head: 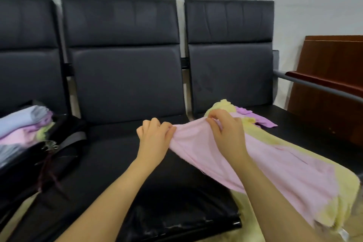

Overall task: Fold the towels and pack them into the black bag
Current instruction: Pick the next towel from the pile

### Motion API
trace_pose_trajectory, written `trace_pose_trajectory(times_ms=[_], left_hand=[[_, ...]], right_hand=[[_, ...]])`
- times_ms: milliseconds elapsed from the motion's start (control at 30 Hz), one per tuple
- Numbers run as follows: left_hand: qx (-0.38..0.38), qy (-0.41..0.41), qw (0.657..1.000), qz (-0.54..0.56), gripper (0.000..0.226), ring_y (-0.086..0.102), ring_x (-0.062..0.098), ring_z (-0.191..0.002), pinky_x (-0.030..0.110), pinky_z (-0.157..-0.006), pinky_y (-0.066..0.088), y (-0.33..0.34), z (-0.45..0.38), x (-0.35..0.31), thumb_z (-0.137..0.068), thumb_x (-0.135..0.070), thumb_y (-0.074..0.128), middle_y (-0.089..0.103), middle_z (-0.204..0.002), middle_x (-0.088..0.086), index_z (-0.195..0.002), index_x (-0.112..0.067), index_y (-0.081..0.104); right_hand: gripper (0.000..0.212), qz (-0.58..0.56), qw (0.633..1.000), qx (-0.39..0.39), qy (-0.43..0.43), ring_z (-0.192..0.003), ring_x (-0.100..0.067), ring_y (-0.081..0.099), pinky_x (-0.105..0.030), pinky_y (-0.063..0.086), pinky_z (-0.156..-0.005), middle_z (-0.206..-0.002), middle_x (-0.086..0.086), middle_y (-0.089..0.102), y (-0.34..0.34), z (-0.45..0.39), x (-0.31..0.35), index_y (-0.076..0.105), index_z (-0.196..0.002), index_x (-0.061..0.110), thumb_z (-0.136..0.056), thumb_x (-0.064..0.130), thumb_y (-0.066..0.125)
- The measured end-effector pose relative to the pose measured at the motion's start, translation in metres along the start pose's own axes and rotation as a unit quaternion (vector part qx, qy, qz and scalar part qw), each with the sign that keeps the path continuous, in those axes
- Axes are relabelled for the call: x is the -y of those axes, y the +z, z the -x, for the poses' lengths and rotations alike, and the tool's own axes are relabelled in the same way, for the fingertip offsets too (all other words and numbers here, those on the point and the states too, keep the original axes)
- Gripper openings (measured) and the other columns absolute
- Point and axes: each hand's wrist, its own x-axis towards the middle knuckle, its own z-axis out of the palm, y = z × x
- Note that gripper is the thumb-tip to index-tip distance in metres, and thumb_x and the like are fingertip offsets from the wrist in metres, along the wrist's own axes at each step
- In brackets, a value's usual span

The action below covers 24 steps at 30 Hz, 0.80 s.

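**Pink towel gathered at its near edge, folding not yet begun**

Over the middle seat (125,163) of a row of black chairs, a person holds a pink towel (255,163) by one bunched edge. The left hand (155,137) pinches the cloth between thumb and curled fingers; the right hand (225,129), just beside it at 3 o'clock, grips the same edge from above with fingers curled round a fold.

From the hands the towel runs toward 4 o'clock, its long axis slanting from centre to lower right, and its far end lies on a pale yellow towel (343,192) spread on the right-hand seat. A purple towel (261,120) lies crumpled at 2 o'clock beyond them.

The cloth looks light, limp and thin; it sags and wrinkles between grips and probably will not hold a crease unless laid flat. Taking it by two corners of a short edge, hands spread apart, would likely open it best.

At 9 o'clock, the black bag (59,153) already carries a stack of folded towels (25,127).
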Motion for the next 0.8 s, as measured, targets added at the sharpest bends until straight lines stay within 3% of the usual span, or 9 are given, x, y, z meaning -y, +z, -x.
trace_pose_trajectory(times_ms=[133, 267, 333, 367, 433, 467, 533, 667, 800], left_hand=[[0.005, -0.031, 0.999, -0.039, 0.021, 0.038, 0.02, -0.085, 0.03, -0.078, 0.021, -0.031, 0.029, 0.057, -0.097, -0.027, 0.05, 0.042, -0.082, 0.0, -0.098, -0.02, 0.07], [0.039, -0.062, 0.992, -0.104, 0.024, 0.042, 0.023, -0.074, 0.035, -0.07, 0.028, -0.05, 0.059, 0.107, -0.094, -0.029, 0.053, 0.042, -0.074, 0.0, -0.084, -0.019, 0.072], [0.102, -0.081, 0.978, -0.16, 0.036, 0.048, 0.027, -0.075, 0.036, -0.069, 0.034, -0.058, 0.069, 0.127, -0.093, -0.04, 0.043, 0.049, -0.08, 0.003, -0.095, -0.019, 0.072], [0.165, -0.102, 0.964, -0.182, 0.044, 0.051, 0.03, -0.088, 0.04, -0.077, 0.036, -0.064, 0.074, 0.134, -0.096, -0.045, 0.036, 0.053, -0.097, 0.007, -0.116, -0.019, 0.066], [0.297, -0.133, 0.925, -0.195, 0.058, 0.037, 0.033, -0.12, 0.043, -0.102, 0.026, -0.065, 0.09, 0.152, -0.1, -0.052, 0.024, 0.036, -0.136, 0.013, -0.15, -0.022, 0.025], [0.354, -0.136, 0.907, -0.184, 0.063, 0.029, 0.031, -0.128, 0.041, -0.108, 0.02, -0.066, 0.098, 0.155, -0.099, -0.054, 0.022, 0.026, -0.144, 0.011, -0.153, -0.023, 0.011], [0.384, -0.113, 0.903, -0.153, 0.063, 0.019, 0.029, -0.137, 0.039, -0.112, 0.014, -0.071, 0.11, 0.155, -0.1, -0.053, 0.022, 0.017, -0.152, 0.007, -0.153, -0.025, 0.004], [0.438, -0.067, 0.892, -0.095, 0.051, 0.011, 0.018, -0.146, 0.037, -0.115, 0.005, -0.075, 0.122, 0.146, -0.103, -0.045, 0.019, 0.015, -0.159, -0.002, -0.152, -0.031, 0.017], [0.517, -0.062, 0.847, -0.109, 0.051, -0.006, 0.018, -0.148, 0.041, -0.117, -0.008, -0.073, 0.125, 0.144, -0.103, -0.041, 0.009, -0.008, -0.161, 0.0, -0.153, -0.031, 0.003]], right_hand=[[0.01, 0.041, 0.992, 0.108, -0.057, -0.067, -0.014, 0.055, -0.036, 0.047, -0.073, -0.075, 0.006, 0.065, 0.036, 0.011, 0.048, 0.064, -0.079, 0.015, -0.087, 0.009, 0.063], [0.008, -0.022, 0.977, 0.213, -0.021, -0.077, -0.016, 0.058, -0.031, 0.045, -0.078, -0.084, 0.003, 0.067, 0.069, 0.028, 0.085, 0.066, -0.088, 0.013, -0.092, 0.016, 0.06], [0.008, -0.05, 0.964, 0.262, 0.013, -0.081, -0.013, 0.058, -0.026, 0.046, -0.076, -0.087, 0.005, 0.067, 0.084, 0.035, 0.099, 0.065, -0.092, 0.016, -0.093, 0.02, 0.059], [0.008, -0.059, 0.954, 0.294, 0.027, -0.08, -0.011, 0.057, -0.022, 0.045, -0.072, -0.089, 0.007, 0.066, 0.091, 0.039, 0.105, 0.065, -0.093, 0.017, -0.093, 0.022, 0.059], [0.011, -0.048, 0.929, 0.366, 0.029, -0.081, -0.009, 0.057, -0.02, 0.043, -0.073, -0.097, 0.008, 0.067, 0.103, 0.046, 0.112, 0.066, -0.097, 0.019, -0.093, 0.026, 0.059], [0.015, -0.019, 0.917, 0.398, 0.015, -0.086, -0.01, 0.059, -0.022, 0.044, -0.079, -0.103, 0.007, 0.067, 0.108, 0.05, 0.113, 0.066, -0.102, 0.02, -0.093, 0.03, 0.058], [0.03, 0.058, 0.894, 0.445, -0.009, -0.103, -0.015, 0.059, -0.028, 0.039, -0.094, -0.119, 0.006, 0.063, 0.114, 0.056, 0.107, 0.062, -0.119, 0.021, -0.096, 0.038, 0.053], [0.046, 0.158, 0.845, 0.509, -0.027, -0.131, -0.018, 0.043, -0.031, 0.02, -0.108, -0.141, 0.006, 0.049, 0.112, 0.068, 0.08, 0.045, -0.14, 0.026, -0.101, 0.047, 0.034], [0.052, 0.133, 0.773, 0.619, 0.035, -0.148, -0.01, 0.003, -0.033, -0.001, -0.119, -0.16, 0.01, 0.01, 0.11, 0.084, 0.061, 0.011, -0.154, 0.028, -0.104, 0.042, 0.016]])
